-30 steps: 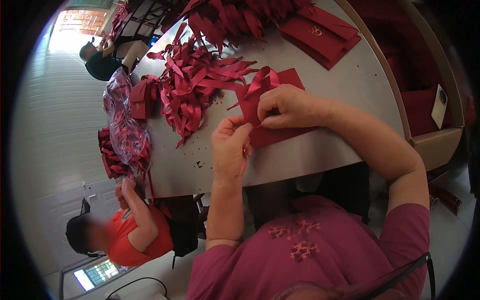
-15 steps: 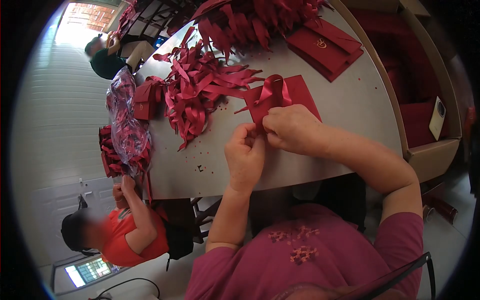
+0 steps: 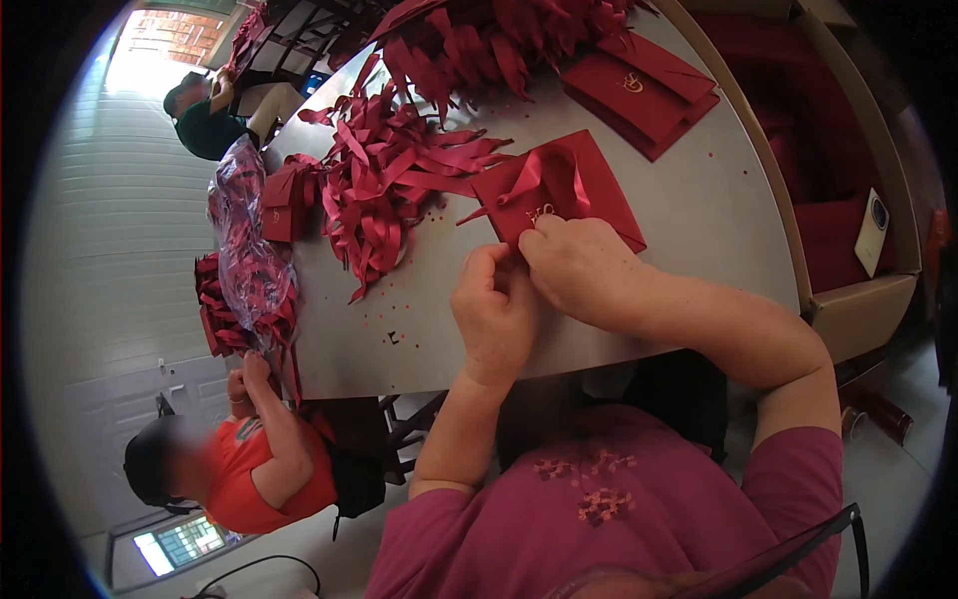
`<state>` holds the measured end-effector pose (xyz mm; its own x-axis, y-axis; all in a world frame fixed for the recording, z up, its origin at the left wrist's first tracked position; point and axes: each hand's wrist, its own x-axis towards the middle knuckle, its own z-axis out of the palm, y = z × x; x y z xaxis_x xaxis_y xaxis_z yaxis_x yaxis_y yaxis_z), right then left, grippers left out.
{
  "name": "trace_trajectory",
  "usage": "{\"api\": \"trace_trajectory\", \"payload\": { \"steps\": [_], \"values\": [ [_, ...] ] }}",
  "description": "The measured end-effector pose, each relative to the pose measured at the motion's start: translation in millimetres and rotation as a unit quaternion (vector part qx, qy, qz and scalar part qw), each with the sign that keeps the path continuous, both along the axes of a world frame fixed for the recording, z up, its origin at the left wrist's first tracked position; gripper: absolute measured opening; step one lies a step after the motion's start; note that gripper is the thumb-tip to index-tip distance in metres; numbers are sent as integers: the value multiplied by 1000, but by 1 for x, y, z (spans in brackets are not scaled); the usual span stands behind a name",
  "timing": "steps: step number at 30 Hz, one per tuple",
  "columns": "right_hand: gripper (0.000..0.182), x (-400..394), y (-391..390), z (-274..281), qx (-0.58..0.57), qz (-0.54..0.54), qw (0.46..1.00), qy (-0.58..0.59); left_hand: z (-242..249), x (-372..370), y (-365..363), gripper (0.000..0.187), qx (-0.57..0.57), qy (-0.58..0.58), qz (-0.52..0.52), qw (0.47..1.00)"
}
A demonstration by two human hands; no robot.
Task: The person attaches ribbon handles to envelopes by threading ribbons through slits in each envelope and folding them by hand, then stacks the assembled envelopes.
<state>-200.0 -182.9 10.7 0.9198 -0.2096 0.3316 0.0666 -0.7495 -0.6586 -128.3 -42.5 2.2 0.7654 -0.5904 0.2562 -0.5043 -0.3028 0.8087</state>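
Observation:
A dark red paper bag (image 3: 609, 195) with a gold print lies on the table in front of me, a shiny red ribbon (image 3: 529, 178) looped across its face. My left hand (image 3: 494, 317) is closed, its thumb and index finger pinching at the bag's near left edge. Right beside it, my right hand (image 3: 584, 268) is curled closed against the same edge and covers part of the print. Both sets of fingertips meet closely there, and whatever small part lies between them is hidden. A short ribbon end (image 3: 473, 216) sticks out at the bag's left side.
Loose red ribbons (image 3: 384, 185) lie in a heap left of the bag. Another red bag (image 3: 639, 88) rests farther back, near piled ribboned bags (image 3: 469, 45). At right stands a cardboard box (image 3: 863, 324) with a phone (image 3: 871, 232) in it. A co-worker in orange (image 3: 274, 464) sits at left.
The bag has turned and tilted slightly, so its gold print now shows beside my right hand. Both hands remain together at its near edge; the view has shifted a little.

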Motion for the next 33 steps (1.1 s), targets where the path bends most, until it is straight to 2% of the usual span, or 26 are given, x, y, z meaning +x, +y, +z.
{"api": "trace_trajectory", "payload": {
  "steps": [1,2,3,4,5,6,7,8,10,14,17,19,20,21,22,23,24,25,26,28,31,33],
  "values": [
    [10,0,-1,0,6,-7,1000,-1,10,0,-2,14,2,1,-1,1000],
    [10,0,-4,0,8,-9,1000,1,24,1,-4,15,-33,173,0,984],
    [11,1,-11,2,85,10,996,40,33,3,-4,16,-66,340,1,938],
    [12,3,-19,3,160,29,983,79,32,6,-2,16,-66,341,-1,938],
    [12,5,-26,4,160,26,984,79,29,10,0,17,-105,388,-13,916],
    [13,6,-32,5,259,50,957,123,28,11,1,18,-145,433,-25,890],
    [14,7,-37,6,354,73,918,165,28,12,1,18,-145,434,-27,889],
    [14,8,-40,9,354,71,918,165,30,11,1,18,-154,447,-24,881],
    [15,8,-45,14,405,88,881,228,31,11,-1,18,-164,462,-22,871],
    [14,9,-45,16,403,96,880,231,29,11,-1,18,-167,455,-23,875],
    [14,7,-42,19,363,83,899,230,28,11,-1,18,-152,424,-26,892],
    [17,8,-39,11,275,81,944,164,26,8,-3,18,-135,400,-28,906],
    [17,7,-36,10,275,81,944,165,26,6,-5,18,-103,352,-20,930],
    [15,4,-31,10,216,63,966,125,26,3,-7,18,-71,303,-11,950],
    [13,3,-27,10,155,45,983,85,20,1,-7,18,-71,303,-12,950],
    [13,2,-24,6,155,45,983,85,12,0,-7,19,-45,220,-25,974],
    [12,3,-20,1,105,28,992,67,9,-1,-8,19,-17,136,-38,990],
    [11,3,-19,-1,54,10,997,49,10,0,-8,19,-17,136,-39,990],
    [11,3,-21,-2,55,8,997,49,12,1,-8,18,-41,183,-37,982],
    [11,3,-27,2,202,26,976,79,16,10,-7,18,-65,227,-38,971],
    [10,4,-26,-6,191,45,980,21,19,28,-2,19,-87,240,-98,962],
    [10,4,-20,-8,148,28,988,-17,24,32,-1,22,-35,351,-104,930]
  ]
}}
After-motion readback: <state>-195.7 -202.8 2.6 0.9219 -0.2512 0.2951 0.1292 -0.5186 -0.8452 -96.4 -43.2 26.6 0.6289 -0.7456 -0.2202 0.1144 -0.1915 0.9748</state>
